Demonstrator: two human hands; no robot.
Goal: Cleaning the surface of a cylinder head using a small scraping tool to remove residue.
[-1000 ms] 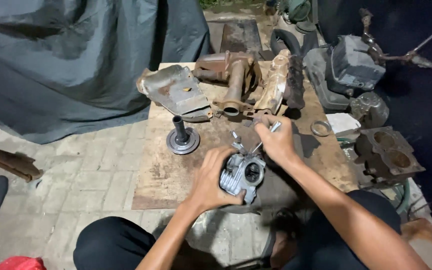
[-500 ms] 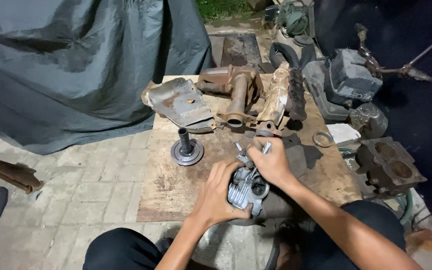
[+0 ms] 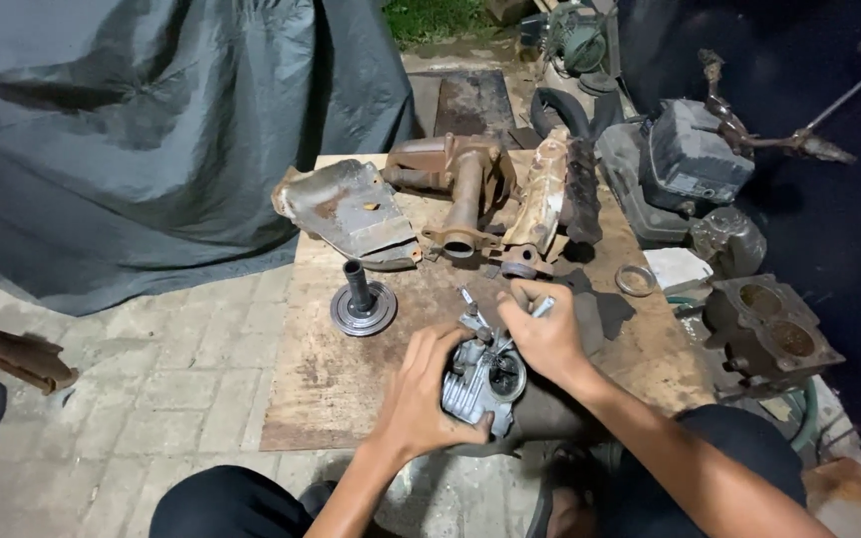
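A small silver carburettor-like engine part (image 3: 483, 384) rests at the near edge of a worn plywood board (image 3: 341, 389). My left hand (image 3: 423, 391) grips its left side. My right hand (image 3: 542, 334) sits on top of it, fingers closed around a thin metal tool (image 3: 543, 307) whose tip pokes out above the fist. A small lever (image 3: 470, 309) sticks up from the part between my hands.
On the board lie a round flanged hub with a shaft (image 3: 363, 302), a bent metal cover (image 3: 351, 211), rusty pipe castings (image 3: 462, 189) and a metal ring (image 3: 635, 280). Engine blocks (image 3: 771, 334) sit to the right, a grey tarp (image 3: 132, 130) to the left, paving bricks below.
The view has tilted slightly, so board and hands sit lower in the frame. Both hands stay on the silver part, the right hand still working at its top.
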